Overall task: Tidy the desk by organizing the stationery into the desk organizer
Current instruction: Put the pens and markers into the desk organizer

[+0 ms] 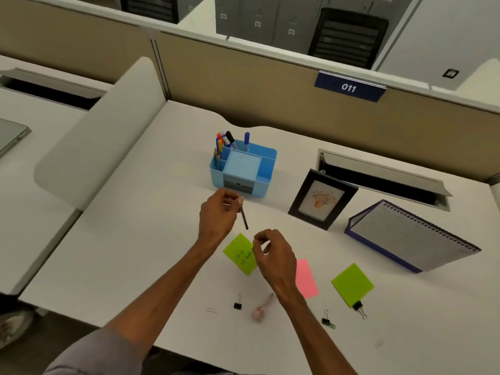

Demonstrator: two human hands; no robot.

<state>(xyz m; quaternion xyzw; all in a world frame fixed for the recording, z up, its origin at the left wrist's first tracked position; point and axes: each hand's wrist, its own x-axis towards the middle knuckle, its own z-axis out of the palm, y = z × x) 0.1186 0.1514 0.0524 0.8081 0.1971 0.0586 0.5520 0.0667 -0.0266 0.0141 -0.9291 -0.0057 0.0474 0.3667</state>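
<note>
The blue desk organizer (pixel 266 171) stands at the back of the desk with several pens and pencils upright in its left slots. Just in front of it, my left hand (pixel 217 217) pinches a dark pencil (pixel 244 219) that points down toward me. My right hand (pixel 272 253) hovers with curled fingers above a written green sticky note (pixel 239 253); whether it pinches something small is unclear. A pink sticky note (pixel 307 278), a green note pad (pixel 351 284), three binder clips (pixel 237 303) (pixel 326 319) (pixel 358 305), a paper clip (pixel 211 309) and a pink pen (pixel 261 308) lie near the front edge.
A black photo frame (pixel 322 198) leans right of the organizer. A spiral notebook (pixel 411 236) lies propped at the right. A cable tray lid (pixel 378 169) stands open behind them. A beige partition (pixel 270 104) closes the back; a white divider (pixel 102 131) bounds the left.
</note>
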